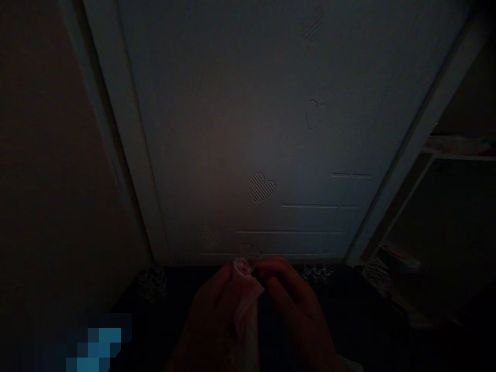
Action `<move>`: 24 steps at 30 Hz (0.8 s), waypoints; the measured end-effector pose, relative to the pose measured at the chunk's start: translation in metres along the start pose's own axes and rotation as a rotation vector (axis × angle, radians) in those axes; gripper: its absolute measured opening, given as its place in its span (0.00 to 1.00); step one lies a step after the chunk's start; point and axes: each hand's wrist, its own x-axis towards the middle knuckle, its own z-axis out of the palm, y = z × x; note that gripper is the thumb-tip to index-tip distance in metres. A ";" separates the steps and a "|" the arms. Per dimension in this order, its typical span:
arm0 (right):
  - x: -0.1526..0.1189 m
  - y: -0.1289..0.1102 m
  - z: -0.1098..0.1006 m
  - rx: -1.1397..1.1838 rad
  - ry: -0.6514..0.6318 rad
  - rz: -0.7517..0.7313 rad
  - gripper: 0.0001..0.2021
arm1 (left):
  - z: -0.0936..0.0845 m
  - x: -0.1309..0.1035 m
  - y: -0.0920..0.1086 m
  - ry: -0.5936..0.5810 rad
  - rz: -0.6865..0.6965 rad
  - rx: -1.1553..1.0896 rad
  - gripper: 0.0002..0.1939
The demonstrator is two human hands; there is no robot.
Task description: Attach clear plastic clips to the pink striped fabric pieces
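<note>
In the dim head view, my left hand [213,305] is closed around a soft pink cloth item [246,302]. Its upper end looks rolled or gathered into a small ring, and a loose corner sticks out to the right. A pale strip runs down below it. To the right of the cloth's top, my right hand [292,297] is closed, its thumb and curled fingers at the cloth's edge. What those fingertips pinch, if anything, is too dark to make out.
A pale panel [240,119] embossed with hearts and lines rises in front, framed at both sides. Dark bedding or cloth with light patterns [151,283] lies below it. A brownish wall [50,155] stands left; a shelf [461,147] with items is at right.
</note>
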 end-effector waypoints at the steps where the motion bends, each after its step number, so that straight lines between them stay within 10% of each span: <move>1: 0.001 -0.001 -0.001 0.020 0.012 0.032 0.05 | 0.002 0.000 -0.001 -0.007 0.009 0.035 0.18; 17: -0.004 -0.025 -0.022 0.207 0.090 0.223 0.08 | 0.034 -0.012 -0.015 0.086 -0.126 -0.004 0.17; 24: -0.006 -0.020 -0.026 0.249 0.095 0.209 0.15 | 0.028 -0.006 -0.011 -0.016 0.030 0.061 0.16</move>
